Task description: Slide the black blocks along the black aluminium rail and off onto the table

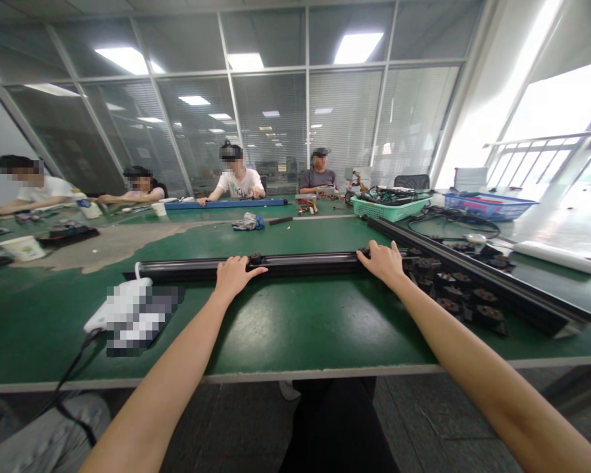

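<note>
A long black metal rail [305, 263] lies across the green table [295, 328] in front of me. My left hand [233, 274] rests on the rail's near edge left of centre, fingers curled over it, thumb pointing right. My right hand [382, 260] grips the rail further right, fingers wrapped over its top. A small black part [254, 257] sits on the rail beside my left fingers. Several small black parts [453, 292] lie in rows on the table to the right of my right hand.
A second long black rail [477, 276] runs diagonally at right. A white device with a cable [122, 309] lies at left. Green basket [391, 209] and blue basket [490, 205] stand at the back right. Several people sit along the table's far side.
</note>
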Demonstrator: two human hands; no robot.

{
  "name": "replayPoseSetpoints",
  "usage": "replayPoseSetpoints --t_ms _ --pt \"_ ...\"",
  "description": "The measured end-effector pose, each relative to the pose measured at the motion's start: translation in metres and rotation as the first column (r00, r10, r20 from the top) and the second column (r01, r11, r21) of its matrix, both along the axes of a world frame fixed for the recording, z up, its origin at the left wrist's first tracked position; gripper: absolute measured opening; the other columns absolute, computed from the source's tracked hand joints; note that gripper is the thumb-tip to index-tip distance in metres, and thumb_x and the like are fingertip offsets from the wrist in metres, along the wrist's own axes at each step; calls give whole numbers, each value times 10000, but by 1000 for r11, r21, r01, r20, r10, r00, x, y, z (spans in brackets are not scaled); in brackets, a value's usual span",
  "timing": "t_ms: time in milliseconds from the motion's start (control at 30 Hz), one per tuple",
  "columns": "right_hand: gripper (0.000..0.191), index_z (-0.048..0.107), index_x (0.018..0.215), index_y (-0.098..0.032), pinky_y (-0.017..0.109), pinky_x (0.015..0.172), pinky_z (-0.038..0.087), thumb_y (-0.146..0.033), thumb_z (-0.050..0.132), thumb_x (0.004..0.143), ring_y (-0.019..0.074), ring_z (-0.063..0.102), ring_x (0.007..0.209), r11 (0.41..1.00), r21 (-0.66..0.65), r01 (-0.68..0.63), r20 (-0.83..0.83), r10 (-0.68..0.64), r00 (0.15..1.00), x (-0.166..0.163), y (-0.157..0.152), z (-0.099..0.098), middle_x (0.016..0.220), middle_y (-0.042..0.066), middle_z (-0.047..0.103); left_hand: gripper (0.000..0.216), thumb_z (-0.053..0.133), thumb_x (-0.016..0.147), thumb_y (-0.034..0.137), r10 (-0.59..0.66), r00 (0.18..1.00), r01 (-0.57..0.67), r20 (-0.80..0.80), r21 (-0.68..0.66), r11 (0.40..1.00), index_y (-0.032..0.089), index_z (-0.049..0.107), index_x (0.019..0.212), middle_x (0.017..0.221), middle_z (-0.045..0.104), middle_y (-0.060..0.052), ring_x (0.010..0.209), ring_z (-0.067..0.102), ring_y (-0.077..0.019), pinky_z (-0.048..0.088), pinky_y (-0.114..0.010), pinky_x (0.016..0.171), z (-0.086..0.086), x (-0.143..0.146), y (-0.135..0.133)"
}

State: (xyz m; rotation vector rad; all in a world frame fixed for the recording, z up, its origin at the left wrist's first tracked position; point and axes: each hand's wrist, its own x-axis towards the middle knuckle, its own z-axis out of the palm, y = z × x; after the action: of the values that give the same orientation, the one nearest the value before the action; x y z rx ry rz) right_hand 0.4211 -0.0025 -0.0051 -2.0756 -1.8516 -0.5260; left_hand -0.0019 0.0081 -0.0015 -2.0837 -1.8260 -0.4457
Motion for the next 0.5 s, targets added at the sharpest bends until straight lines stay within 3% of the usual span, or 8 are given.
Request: replayPoseSetpoints --t_ms 500 --pt "466 619 1040 -78 445 1118 239 -491 407 1000 280 709 916 999 -15 52 32 -51 998 -7 -3 4 925 211 742 766 341 840 859 19 1000 -19 -11 -21 1000 207 684 1049 1155 697 -160 1130 592 -341 429 -432 910 3 1 -1"
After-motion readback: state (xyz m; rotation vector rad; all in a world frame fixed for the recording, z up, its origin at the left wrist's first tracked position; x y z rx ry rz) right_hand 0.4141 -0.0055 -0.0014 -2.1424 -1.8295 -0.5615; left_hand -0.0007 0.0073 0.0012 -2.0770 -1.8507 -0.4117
